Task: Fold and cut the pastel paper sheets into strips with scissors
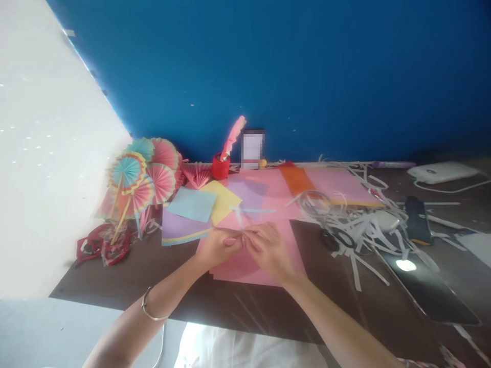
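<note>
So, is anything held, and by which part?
Left hand and right hand may pinch a narrow white paper strip by its near end, but blur leaves this unsure.

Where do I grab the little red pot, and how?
Hold the red pot around its round wall, coming from your side of the table. It looks upright, with flat paper sheets in front. A pink folded fan crowds its left, and a tall pink strip sticks out of the top, so coming from above looks trickier.

Can read no text, brand or number. Can see only a tiny mark (431, 171), illegible, on white device (447, 173), well right of red pot (220, 167).
</note>
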`<state>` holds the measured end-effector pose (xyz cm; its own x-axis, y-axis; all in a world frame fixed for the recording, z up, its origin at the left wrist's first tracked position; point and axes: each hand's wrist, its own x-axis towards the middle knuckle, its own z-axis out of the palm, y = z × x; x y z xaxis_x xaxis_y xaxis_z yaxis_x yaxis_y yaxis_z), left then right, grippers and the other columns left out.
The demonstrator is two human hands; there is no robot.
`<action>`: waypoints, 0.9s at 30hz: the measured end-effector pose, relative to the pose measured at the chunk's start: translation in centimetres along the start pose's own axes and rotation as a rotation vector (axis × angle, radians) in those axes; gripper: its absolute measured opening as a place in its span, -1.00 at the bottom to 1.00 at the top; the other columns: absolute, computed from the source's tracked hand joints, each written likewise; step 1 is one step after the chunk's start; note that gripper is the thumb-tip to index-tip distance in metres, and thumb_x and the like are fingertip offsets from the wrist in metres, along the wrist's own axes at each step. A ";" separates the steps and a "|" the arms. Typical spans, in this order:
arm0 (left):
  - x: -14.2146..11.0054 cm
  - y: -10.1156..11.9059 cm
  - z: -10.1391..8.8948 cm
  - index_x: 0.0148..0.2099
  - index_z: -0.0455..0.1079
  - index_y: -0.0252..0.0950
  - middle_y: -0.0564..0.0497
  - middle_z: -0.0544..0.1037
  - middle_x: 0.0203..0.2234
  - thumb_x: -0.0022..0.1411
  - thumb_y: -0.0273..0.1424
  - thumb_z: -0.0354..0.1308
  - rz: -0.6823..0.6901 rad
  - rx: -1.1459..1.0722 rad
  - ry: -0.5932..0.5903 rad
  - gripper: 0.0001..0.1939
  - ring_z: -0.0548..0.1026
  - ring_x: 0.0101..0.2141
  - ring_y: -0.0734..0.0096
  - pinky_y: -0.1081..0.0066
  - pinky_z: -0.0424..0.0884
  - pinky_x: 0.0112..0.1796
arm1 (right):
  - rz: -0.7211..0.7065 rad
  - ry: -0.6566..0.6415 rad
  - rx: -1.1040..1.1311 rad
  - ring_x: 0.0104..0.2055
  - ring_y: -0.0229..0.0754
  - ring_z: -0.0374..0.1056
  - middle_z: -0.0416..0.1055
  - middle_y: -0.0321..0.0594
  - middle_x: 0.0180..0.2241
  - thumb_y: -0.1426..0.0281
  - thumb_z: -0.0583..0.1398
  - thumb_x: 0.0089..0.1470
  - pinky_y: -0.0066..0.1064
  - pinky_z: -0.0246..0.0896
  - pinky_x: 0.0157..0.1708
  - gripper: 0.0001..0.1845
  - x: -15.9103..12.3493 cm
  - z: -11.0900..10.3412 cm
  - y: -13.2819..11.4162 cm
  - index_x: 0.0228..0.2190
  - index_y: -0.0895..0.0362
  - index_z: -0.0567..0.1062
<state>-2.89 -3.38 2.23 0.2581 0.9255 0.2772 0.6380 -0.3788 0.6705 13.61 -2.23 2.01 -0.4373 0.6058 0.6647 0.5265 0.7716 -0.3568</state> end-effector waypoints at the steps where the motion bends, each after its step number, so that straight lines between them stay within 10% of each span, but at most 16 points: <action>1: 0.0 0.0 0.0 -0.68 0.20 -0.34 0.14 0.19 -0.76 0.12 -0.39 -0.03 0.003 0.007 0.001 -0.65 0.05 -0.63 0.61 0.53 -0.01 -0.60 | 0.008 0.000 0.009 -0.31 -0.18 0.34 0.45 -0.23 -0.38 0.51 0.10 0.06 -0.26 0.17 -0.25 -0.87 0.0 0.0 0.0 -0.40 0.09 0.43; 13: 0.0 -0.2 0.1 -0.43 0.51 -0.32 -0.03 0.59 -0.47 0.08 -0.38 0.05 -0.127 -0.362 0.000 -0.78 0.52 -0.40 0.33 0.43 0.43 -0.36 | 0.388 0.116 0.289 -0.37 -0.19 0.37 0.44 -0.27 -0.45 0.47 0.12 -0.02 -0.34 0.28 -0.34 -0.89 0.6 -0.2 1.1 -0.52 0.08 0.42; 22: 0.2 -0.9 -1.3 -0.51 0.51 -0.33 -0.13 0.57 -0.46 -0.03 -0.18 0.21 -0.164 -0.971 -0.203 -0.71 0.51 -0.35 0.22 0.22 0.40 -0.24 | 0.494 0.347 -0.273 -0.33 -0.08 0.33 0.46 -0.13 -0.43 0.38 0.11 -0.06 -0.20 0.16 -0.24 -0.85 0.6 -3.0 9.3 -0.54 0.14 0.46; 27: 0.3 -1.3 -1.4 -0.56 0.48 -0.30 -0.14 0.55 -0.26 -0.09 -0.25 0.25 -0.224 -1.294 -0.279 -0.79 0.47 -0.19 0.11 0.05 0.27 -0.09 | 0.794 0.350 -0.598 -0.28 0.02 0.29 0.46 -0.01 -0.39 0.39 0.09 -0.06 -0.10 0.05 -0.22 -0.79 -0.3 -5.9 11.7 -0.47 0.19 0.52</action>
<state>-4.66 -2.60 2.47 0.4760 0.8789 0.0319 -0.4140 0.1919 0.8898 24.20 5.45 1.45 0.3757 0.7319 0.5684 0.8851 -0.1016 -0.4541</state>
